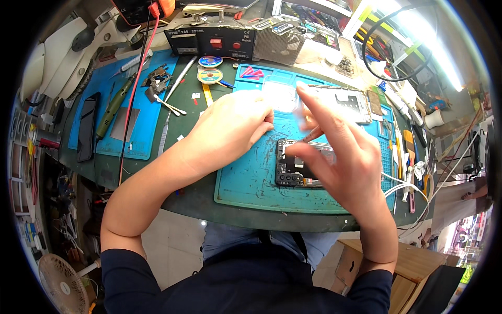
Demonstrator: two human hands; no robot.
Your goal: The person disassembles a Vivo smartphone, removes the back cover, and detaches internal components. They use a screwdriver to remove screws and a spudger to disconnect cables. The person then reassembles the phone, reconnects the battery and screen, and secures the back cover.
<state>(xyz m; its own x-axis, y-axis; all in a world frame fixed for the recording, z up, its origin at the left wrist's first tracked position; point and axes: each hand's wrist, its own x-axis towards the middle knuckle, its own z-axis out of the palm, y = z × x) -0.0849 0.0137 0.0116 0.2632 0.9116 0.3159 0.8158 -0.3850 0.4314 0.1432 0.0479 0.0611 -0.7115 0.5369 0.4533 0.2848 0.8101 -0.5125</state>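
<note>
My left hand (240,118) is closed above the blue repair mat (246,191), thumb pressed to the curled fingers; what they hold, if anything, is hidden. By its knuckles is a clear plastic case or tray (282,95), partly smeared. My right hand (348,157) hovers over an opened phone (293,177), index finger and thumb apart and blurred. A thin, dark-edged item (314,135) shows between its fingers, its kind unclear. The phone lies with its inner parts bare and camera lenses at the near left corner; my right hand hides much of it.
A silvery phone frame (342,102) lies at the mat's far side, near pink pieces (252,73). Tape and wire spools (210,76) and cotton swabs (170,105) lie left. A dark phone (89,125) rests on another blue mat. White cables (405,186) loop at right.
</note>
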